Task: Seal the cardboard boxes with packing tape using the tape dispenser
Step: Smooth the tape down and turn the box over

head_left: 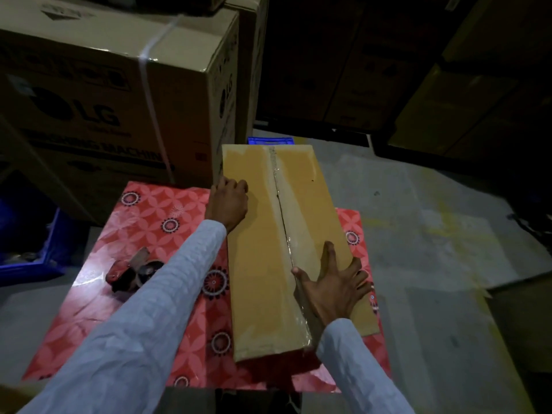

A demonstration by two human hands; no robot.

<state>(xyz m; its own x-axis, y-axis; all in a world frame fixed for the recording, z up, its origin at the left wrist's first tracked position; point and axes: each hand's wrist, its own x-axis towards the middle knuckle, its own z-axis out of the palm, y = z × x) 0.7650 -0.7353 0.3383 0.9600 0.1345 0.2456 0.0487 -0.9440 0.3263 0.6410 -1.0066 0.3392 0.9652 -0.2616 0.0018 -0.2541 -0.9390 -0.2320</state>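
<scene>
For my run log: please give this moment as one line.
box: taped | left hand: grips edge | right hand: flat on top | dispenser: on table

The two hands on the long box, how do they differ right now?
The left hand curls its fingers over the box's far left edge; the right hand lies flat with fingers spread near the taped seam. The left sits farther away, the right nearer. Both wear pale sleeves and touch the box.

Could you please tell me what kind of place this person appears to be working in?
Probably a warehouse or stockroom. Large appliance cartons with washing-machine print are stacked behind, a blue plastic crate sits on the bare concrete floor, and a tape dispenser lies beside the long cardboard box being sealed.
</scene>
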